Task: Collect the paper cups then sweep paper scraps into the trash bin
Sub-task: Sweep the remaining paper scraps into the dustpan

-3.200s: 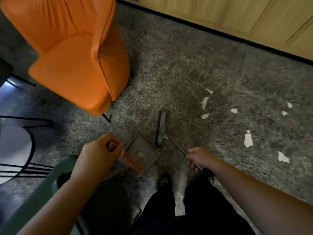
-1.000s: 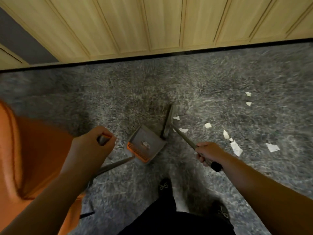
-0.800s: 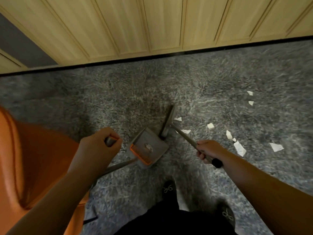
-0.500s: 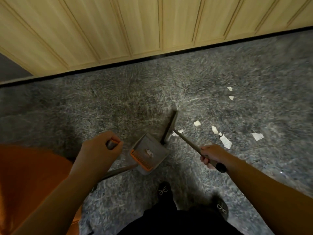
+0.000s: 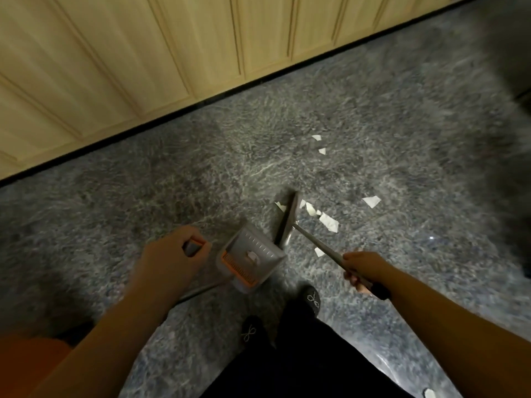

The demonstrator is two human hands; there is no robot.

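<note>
From the head camera we look down on a mottled grey floor (image 5: 201, 179) that runs up to a black baseboard (image 5: 258, 79) under pale wooden cabinet doors (image 5: 143, 47). We take the dustpan (image 5: 250, 258) as our landmark: it stands on the floor in front of our shoes (image 5: 311, 300), with one scrap inside it. Our left hand (image 5: 172, 259) curls its grip round the dustpan's handle, just left of the pan. Our right hand (image 5: 365, 271), right of the pan, grips the broom (image 5: 287, 222), whose head touches the floor just beyond the pan's far corner. Paper scraps (image 5: 327, 221) lie just right of the broom head, with more farther beyond. Left of the pan the floor lies open to the baseboard; something orange (image 5: 28, 357) fills the near left corner.
</note>
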